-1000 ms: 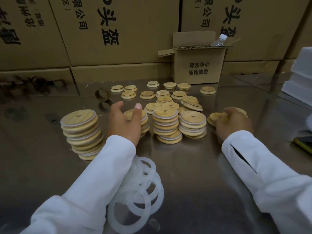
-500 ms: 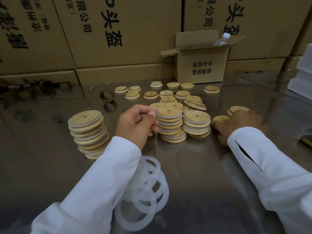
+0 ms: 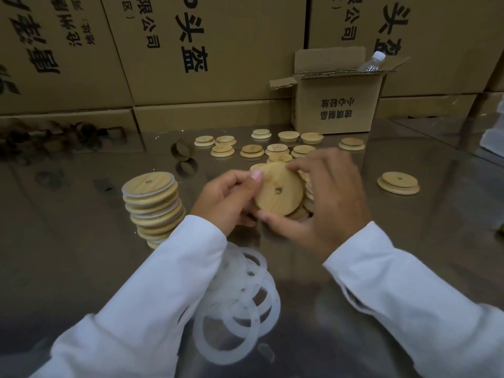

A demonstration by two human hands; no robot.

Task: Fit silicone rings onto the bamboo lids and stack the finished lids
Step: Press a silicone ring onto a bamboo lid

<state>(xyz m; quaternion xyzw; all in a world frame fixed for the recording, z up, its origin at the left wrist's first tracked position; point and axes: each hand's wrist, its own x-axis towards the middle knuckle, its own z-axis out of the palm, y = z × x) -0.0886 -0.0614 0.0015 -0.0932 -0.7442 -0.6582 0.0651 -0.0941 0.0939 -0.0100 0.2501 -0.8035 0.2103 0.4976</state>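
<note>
Head view: left grip (image 3: pixel 229 200) and right grip (image 3: pixel 327 203) both pinch one bamboo lid (image 3: pixel 279 190) by its rim, above the bench (image 3: pixel 81 268). No ring visible on it. Suggest holding it level and seating one of the silicone rings (image 3: pixel 240 304) evenly all round. Finished stack (image 3: pixel 152 205) looks uneven, so add gently. Open bench to the right, around the lone lid (image 3: pixel 398 182).

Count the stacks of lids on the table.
2 in view: left stack beside the left hand, second stack partly showing behind the right hand. The hands may hide more.
</note>
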